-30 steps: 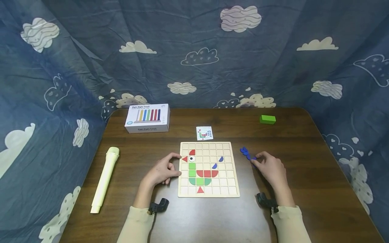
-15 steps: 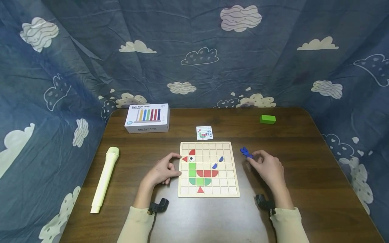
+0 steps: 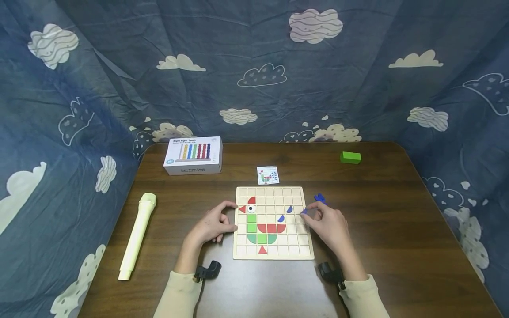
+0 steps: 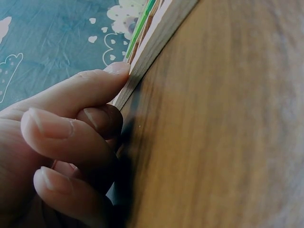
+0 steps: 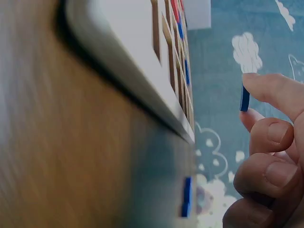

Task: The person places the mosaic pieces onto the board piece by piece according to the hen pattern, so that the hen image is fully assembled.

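Note:
In the head view my left hand rests at the left edge of a square wooden grid board, thumb and index finger spread apart against it. The left wrist view shows a fingertip pressed to the board's side, the other fingers curled. Between thumb and index finger, my right hand pinches a thin blue puzzle piece, held over the board's right edge. On the board, red, green and blue pieces form a bird shape, with a round eye piece. Two blue half-round pieces lie at its right, one being the upper piece.
More blue pieces lie on the table just right of the board. A small picture card lies behind it. Farther back are a white box and a green block. A cream microphone-shaped stick lies at the left.
My right hand has picked a blue piece from the group on the table and carried it left to the board's right edge. My left hand has stayed in place.

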`<state>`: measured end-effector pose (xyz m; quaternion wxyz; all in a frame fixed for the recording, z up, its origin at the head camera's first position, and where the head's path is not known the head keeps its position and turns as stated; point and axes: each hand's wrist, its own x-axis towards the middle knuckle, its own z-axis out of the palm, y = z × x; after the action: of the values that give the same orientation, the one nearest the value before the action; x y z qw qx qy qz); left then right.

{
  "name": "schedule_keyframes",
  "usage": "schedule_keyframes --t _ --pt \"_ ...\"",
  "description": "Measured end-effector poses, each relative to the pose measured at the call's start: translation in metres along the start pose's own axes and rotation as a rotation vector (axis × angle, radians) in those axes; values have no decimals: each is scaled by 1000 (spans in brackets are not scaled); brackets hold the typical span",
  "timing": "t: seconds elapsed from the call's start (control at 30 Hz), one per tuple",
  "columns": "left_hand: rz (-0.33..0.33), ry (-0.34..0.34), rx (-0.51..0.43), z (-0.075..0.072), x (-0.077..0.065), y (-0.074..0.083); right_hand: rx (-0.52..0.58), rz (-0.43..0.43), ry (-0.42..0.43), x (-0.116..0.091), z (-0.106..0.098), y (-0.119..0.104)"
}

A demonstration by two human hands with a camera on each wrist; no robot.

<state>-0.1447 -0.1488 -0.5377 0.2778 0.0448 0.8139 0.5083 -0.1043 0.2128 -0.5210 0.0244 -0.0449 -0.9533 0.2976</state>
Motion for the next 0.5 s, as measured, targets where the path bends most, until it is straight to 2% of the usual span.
schedule_keyframes --t 0.33,0.5 --pt "4 4 3 0 1 0 19 -25 -66 2 19 -12" --pt "11 -1 1 1 0 0 -32 -45 -96 2 27 -11"
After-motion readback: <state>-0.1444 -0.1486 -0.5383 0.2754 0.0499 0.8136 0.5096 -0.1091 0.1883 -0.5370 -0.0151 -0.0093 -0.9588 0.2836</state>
